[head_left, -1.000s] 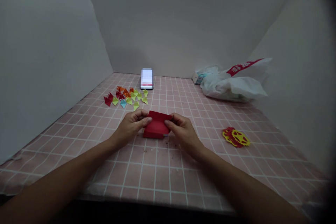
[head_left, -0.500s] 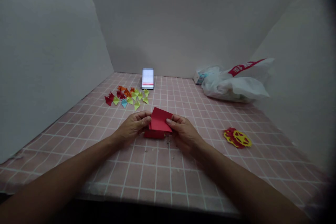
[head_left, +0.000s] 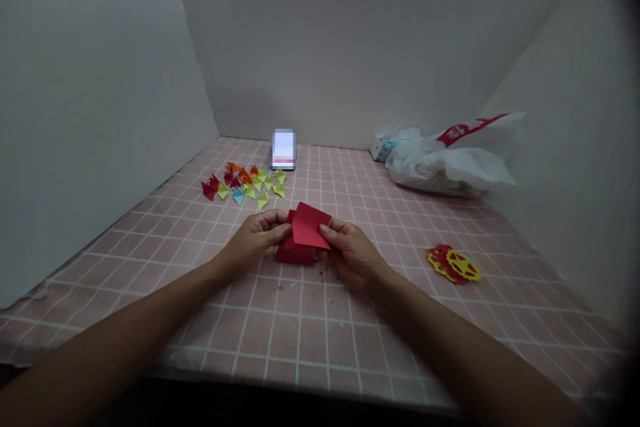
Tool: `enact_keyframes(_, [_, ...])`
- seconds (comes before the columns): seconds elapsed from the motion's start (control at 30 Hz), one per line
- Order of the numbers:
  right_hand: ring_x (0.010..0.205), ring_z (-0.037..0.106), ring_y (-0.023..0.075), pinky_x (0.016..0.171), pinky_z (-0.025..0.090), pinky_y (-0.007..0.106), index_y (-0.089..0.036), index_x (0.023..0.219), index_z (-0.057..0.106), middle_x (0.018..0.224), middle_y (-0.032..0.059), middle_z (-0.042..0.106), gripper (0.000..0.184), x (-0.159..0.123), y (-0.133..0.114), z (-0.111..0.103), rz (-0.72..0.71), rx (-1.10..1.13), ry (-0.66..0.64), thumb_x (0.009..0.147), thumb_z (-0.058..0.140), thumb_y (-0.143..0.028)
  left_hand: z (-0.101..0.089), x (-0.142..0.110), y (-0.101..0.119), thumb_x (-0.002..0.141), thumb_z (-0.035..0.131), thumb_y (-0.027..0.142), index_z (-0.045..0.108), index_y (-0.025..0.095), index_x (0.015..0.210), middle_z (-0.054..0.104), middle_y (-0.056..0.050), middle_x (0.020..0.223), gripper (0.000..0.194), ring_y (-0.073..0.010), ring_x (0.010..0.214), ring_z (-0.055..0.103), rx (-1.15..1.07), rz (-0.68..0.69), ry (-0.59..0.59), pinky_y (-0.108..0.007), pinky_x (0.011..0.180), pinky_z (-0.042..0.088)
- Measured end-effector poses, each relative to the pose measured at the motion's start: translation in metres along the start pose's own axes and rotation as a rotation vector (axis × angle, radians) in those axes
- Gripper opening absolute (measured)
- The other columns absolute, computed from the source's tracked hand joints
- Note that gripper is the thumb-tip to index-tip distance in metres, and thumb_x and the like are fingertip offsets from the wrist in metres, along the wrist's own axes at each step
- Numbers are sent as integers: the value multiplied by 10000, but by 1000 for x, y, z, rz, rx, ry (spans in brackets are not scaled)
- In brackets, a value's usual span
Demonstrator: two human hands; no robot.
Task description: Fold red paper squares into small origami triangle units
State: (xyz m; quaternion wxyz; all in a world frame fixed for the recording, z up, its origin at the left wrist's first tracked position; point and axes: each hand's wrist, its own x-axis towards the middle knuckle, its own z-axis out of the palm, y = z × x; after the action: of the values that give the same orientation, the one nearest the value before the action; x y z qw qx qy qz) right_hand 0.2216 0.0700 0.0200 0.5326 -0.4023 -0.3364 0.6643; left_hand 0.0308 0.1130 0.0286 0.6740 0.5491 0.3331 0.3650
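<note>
A single red paper sheet [head_left: 310, 225] is lifted and tilted just above a small stack of red paper [head_left: 294, 253] that lies on the pink tiled tabletop [head_left: 300, 320]. My left hand [head_left: 256, 240] pinches the sheet's left edge, with its fingers closed. The sheet's right edge is pinched between the thumb and fingers of my right hand [head_left: 350, 252]. Both forearms reach in from the bottom of the view.
Several small folded paper pieces [head_left: 245, 183] in red, orange, yellow-green and blue lie at the back left. A lit phone [head_left: 283, 149] stands at the back wall. A white plastic bag [head_left: 445, 160] rests at the back right. A red and yellow paper cutout [head_left: 454, 264] lies to the right.
The top red sheet has come up off the stack and now tilts up between both hands. The hands stayed close to the stack.
</note>
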Motion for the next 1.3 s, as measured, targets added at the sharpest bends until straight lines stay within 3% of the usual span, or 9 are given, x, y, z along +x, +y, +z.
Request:
enact_keyframes(0.27, [560,522,135,551,429,272,-186,780,612,655,1,599,203,5,3,-11,-161,-377,129,821,659,-379,-20,10,12,766,716,337,621,158,794,613,20,697,204,-109,593,560,269,296,448,-217,549,469])
enact_keyframes(0.43, [820,592,203,726,455,330,-207,991,668,923,73,664,183,3,-4,-11,-506,-902,207,848,638,-318,-14,8,10,778,716,334,611,158,810,609,22,712,208,-98,595,561,216,313,367,-203,541,470])
enact_keyframes(0.57, [726,595,179,649,454,302,-190,983,652,819,42,661,251,-3,-7,-6,-371,-657,74,905,577,-416,4,-2,9,804,690,309,600,168,767,586,41,647,171,-88,551,541,264,336,244,-198,526,463])
enact_keyframes(0.63, [741,596,176,671,455,302,-188,926,661,818,39,664,229,-5,-8,-4,-393,-635,71,889,600,-405,7,-5,10,806,690,293,608,170,777,596,41,655,151,-88,558,553,292,378,290,-198,532,474])
enact_keyframes(0.77, [846,608,189,745,448,318,-198,906,678,928,57,683,169,-7,-14,-4,-498,-820,124,886,613,-353,2,-2,10,816,693,286,623,171,813,618,33,675,134,-96,578,577,275,424,418,-205,541,498])
enact_keyframes(0.97, [999,596,226,869,456,357,-208,954,695,1035,78,651,193,-1,-32,-20,-497,-1163,-225,825,757,-337,-8,6,6,798,721,284,622,170,824,627,28,711,153,-93,588,575,169,410,431,-201,530,515])
enact_keyframes(1.03, [976,579,237,843,451,355,-203,968,704,1027,88,637,270,1,-36,-25,-484,-1354,-243,777,812,-360,-9,6,6,795,727,281,630,165,840,642,21,734,158,-94,604,580,143,407,417,-199,534,526])
enact_keyframes(1.17, [827,544,215,687,405,308,-159,797,669,907,87,617,299,1,-37,-26,-317,-1644,-202,746,819,-412,-9,6,6,796,729,272,633,158,821,627,28,693,151,-84,583,558,137,411,408,-183,522,517])
enact_keyframes(1.3, [673,497,136,588,344,265,-170,679,561,791,28,601,199,-3,-36,-22,-47,-1525,-266,811,700,-226,-10,6,6,793,729,266,631,162,800,613,31,672,144,-82,573,552,141,409,410,-177,506,503])
